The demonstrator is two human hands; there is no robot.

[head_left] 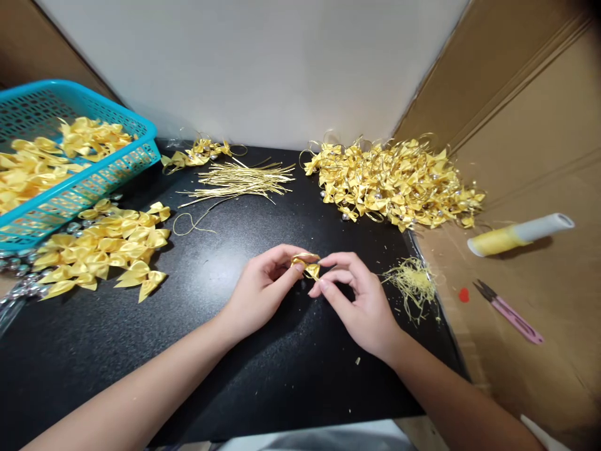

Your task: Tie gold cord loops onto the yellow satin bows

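Observation:
A small yellow ribbon bow point(312, 270) is held above the black table, in the middle of the view. My left hand point(260, 285) pinches it between thumb and forefinger, with a strip of gold cord along its top. From the other side, my right hand point(364, 307) closes its thumb and fingertips on the bow's lower right end. The fingers cover part of the bow, so any bell or knot on it is hidden. Beyond the hands lies a bundle of cut gold cords point(248, 180), with one looped cord point(190, 223) apart from it.
Loose yellow bows point(110, 244) lie at left beside silver bells point(21, 266) and a blue basket point(77, 188) of more bows. A heap of corded bows point(389, 181) sits back right. Thread scraps point(413, 282), pink snips point(516, 319) and a ribbon tube point(521, 235) are at right.

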